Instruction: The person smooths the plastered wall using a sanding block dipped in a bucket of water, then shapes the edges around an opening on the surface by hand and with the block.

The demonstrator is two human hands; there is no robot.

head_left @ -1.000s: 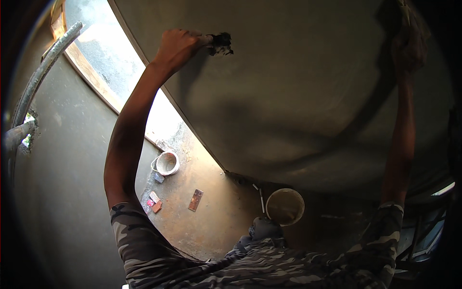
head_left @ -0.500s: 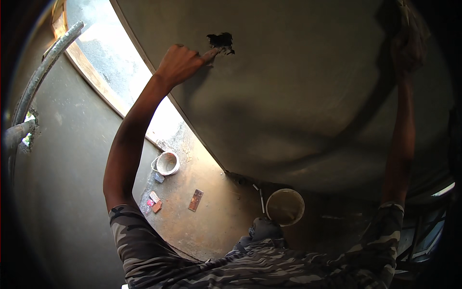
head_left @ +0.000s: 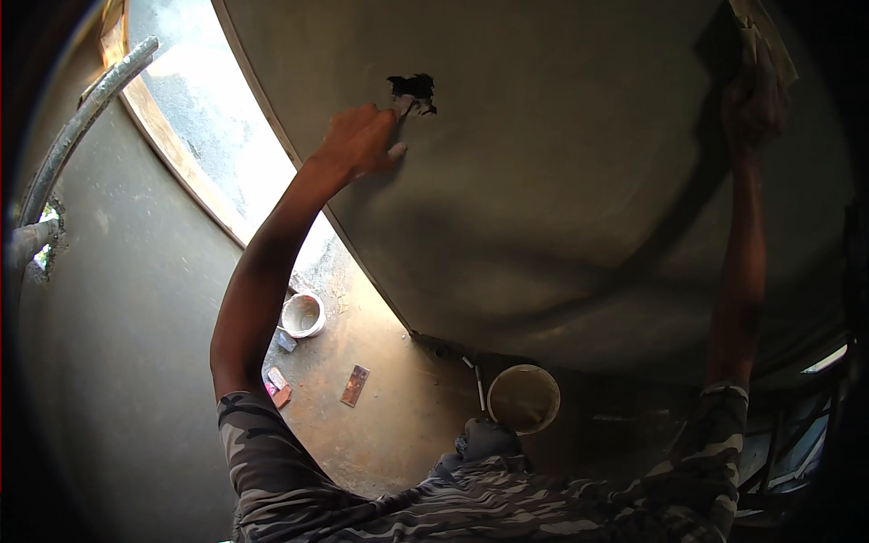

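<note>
My left hand (head_left: 360, 143) is at a dark, ragged hole (head_left: 414, 88) in the grey plastered wall (head_left: 561, 163). Its index finger reaches to the hole's lower edge, where the plaster looks broken and pale. The thumb stands apart below, and that hand holds nothing. At the upper right, in shadow, my right hand (head_left: 756, 107) is raised high against the same wall. Its fingers are closed round a pale, flat, straight-edged piece (head_left: 768, 41). The picture's dark rim partly hides this piece, and its exact kind is unclear.
On the floor stand a whitish bucket (head_left: 303, 315) and a larger round bucket (head_left: 524, 399) near my feet. A flat rectangular plate (head_left: 355, 385) and brick pieces (head_left: 281, 395) lie nearby. A curved pipe (head_left: 86, 113) runs along the left wall; bright light enters through a wood-framed opening (head_left: 172, 167).
My left hand has shifted slightly right and down beside the hole, its thumb now spread away. My right hand has moved a little left with the flat piece.
</note>
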